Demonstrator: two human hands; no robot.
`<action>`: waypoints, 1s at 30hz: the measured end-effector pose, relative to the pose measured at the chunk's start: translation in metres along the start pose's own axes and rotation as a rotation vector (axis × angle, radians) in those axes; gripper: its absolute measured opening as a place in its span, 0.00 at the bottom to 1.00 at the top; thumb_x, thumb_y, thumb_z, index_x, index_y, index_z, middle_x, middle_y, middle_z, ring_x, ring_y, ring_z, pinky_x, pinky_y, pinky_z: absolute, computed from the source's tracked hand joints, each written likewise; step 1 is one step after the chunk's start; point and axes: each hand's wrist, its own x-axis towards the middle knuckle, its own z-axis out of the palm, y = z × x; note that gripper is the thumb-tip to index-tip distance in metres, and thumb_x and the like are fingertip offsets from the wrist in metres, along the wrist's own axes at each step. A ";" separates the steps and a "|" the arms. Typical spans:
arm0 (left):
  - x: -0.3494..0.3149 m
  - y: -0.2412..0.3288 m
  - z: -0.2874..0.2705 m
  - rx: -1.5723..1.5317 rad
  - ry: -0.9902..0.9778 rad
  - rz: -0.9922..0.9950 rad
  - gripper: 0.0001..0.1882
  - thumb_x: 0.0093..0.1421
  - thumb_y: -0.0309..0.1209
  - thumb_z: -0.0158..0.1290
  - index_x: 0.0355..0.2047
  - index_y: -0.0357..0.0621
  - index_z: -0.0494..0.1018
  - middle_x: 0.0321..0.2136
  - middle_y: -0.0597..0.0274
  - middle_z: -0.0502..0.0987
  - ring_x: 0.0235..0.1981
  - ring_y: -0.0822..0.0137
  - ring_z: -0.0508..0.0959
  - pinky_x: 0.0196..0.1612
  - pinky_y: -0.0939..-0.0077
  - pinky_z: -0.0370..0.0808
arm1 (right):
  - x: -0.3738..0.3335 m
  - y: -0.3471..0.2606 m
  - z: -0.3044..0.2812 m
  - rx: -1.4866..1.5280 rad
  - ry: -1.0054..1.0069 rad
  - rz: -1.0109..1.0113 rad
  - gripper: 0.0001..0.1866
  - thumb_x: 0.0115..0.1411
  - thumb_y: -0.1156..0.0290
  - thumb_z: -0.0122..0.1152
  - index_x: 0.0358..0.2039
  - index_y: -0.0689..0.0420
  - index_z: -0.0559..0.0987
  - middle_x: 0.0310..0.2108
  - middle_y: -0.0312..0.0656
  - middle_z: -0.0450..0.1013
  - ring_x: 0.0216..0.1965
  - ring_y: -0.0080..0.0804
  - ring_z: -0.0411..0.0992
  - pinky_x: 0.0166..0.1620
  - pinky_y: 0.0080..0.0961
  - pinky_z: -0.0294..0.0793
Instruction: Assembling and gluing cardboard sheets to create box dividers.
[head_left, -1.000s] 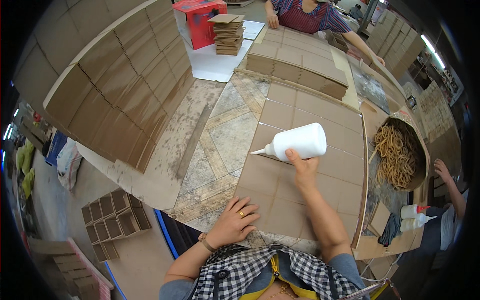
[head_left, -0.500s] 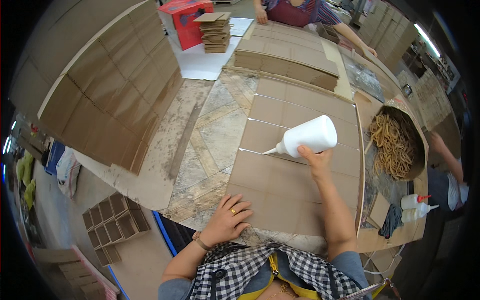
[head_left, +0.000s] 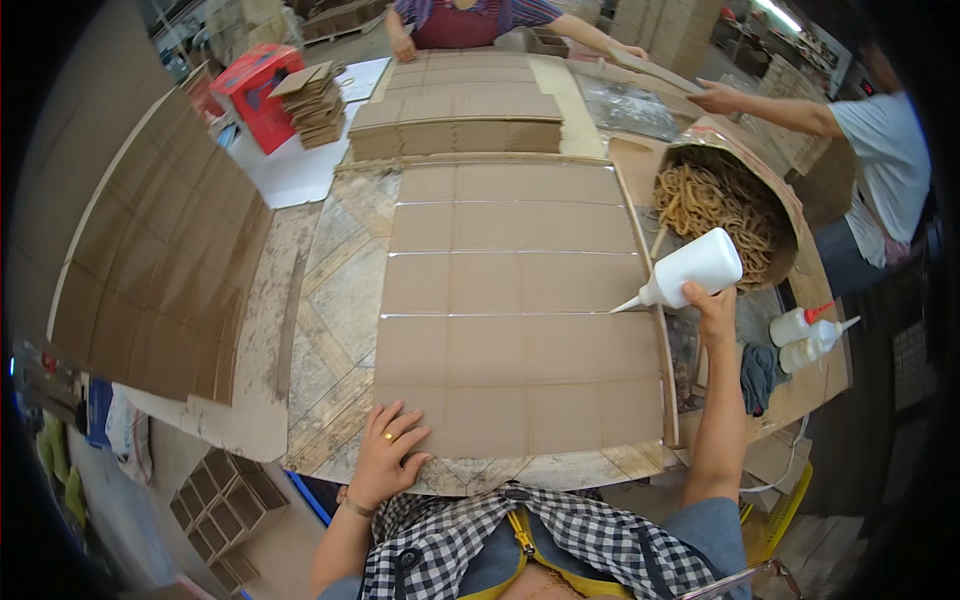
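Note:
A creased cardboard sheet (head_left: 520,362) lies flat on the table, with several white glue lines running across its far half. My right hand (head_left: 712,308) grips a white glue bottle (head_left: 700,266), tilted so its nozzle points left and down. The nozzle tip is at the right end of the nearest glue line, by the sheet's right edge; whether it touches is hard to tell. My left hand (head_left: 388,452) rests with fingers spread on the sheet's near left corner and the patterned tabletop (head_left: 335,375).
Stacked cardboard (head_left: 460,138) stands beyond the sheet. On the right are a box of tan rings (head_left: 715,215), two more glue bottles (head_left: 803,338) and a dark cloth (head_left: 760,378). Cardboard (head_left: 165,260) stands upright on the left. Two people work beyond the table.
My right hand has drawn the bottle from the sheet's left side to its right edge, leaving a white glue line. The head view has shifted; a second person shows more at the right.

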 end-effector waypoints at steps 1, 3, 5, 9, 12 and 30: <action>-0.001 0.001 0.000 0.007 0.006 0.001 0.19 0.47 0.36 0.62 0.41 0.48 0.76 0.47 0.59 0.73 0.56 0.50 0.65 0.60 0.48 0.55 | 0.002 0.002 -0.015 -0.028 0.022 0.005 0.28 0.42 0.63 0.73 0.42 0.62 0.74 0.36 0.40 0.74 0.38 0.29 0.73 0.43 0.28 0.71; -0.004 -0.002 0.002 0.015 0.020 -0.001 0.19 0.47 0.36 0.62 0.41 0.48 0.76 0.47 0.59 0.73 0.56 0.49 0.65 0.60 0.47 0.55 | 0.004 0.000 -0.036 -0.064 0.045 0.000 0.28 0.42 0.62 0.73 0.42 0.62 0.74 0.36 0.39 0.74 0.37 0.29 0.73 0.42 0.27 0.71; -0.005 -0.003 0.006 0.016 0.014 0.009 0.19 0.48 0.38 0.61 0.40 0.46 0.76 0.48 0.57 0.73 0.56 0.48 0.65 0.60 0.46 0.55 | 0.004 -0.005 -0.048 -0.078 0.051 -0.002 0.27 0.42 0.63 0.73 0.41 0.62 0.74 0.35 0.39 0.74 0.37 0.29 0.72 0.41 0.26 0.71; -0.004 0.000 0.005 0.046 0.014 0.009 0.19 0.48 0.39 0.60 0.40 0.45 0.76 0.47 0.56 0.73 0.56 0.47 0.65 0.60 0.45 0.55 | 0.000 -0.008 -0.046 -0.082 0.066 -0.001 0.26 0.43 0.65 0.73 0.41 0.62 0.74 0.34 0.38 0.74 0.37 0.28 0.72 0.38 0.24 0.71; -0.005 0.010 0.003 0.151 0.054 0.015 0.18 0.47 0.35 0.60 0.39 0.44 0.76 0.46 0.56 0.73 0.55 0.46 0.66 0.58 0.44 0.57 | -0.008 -0.004 -0.047 -0.063 0.168 -0.025 0.26 0.45 0.66 0.72 0.43 0.62 0.73 0.35 0.40 0.73 0.38 0.29 0.73 0.38 0.24 0.72; -0.027 0.024 0.029 0.094 0.253 -0.124 0.16 0.51 0.33 0.57 0.40 0.41 0.74 0.46 0.53 0.72 0.53 0.48 0.66 0.57 0.51 0.58 | -0.125 -0.023 0.206 0.465 -0.183 0.178 0.33 0.53 0.60 0.66 0.54 0.60 0.63 0.47 0.43 0.68 0.48 0.35 0.69 0.49 0.33 0.70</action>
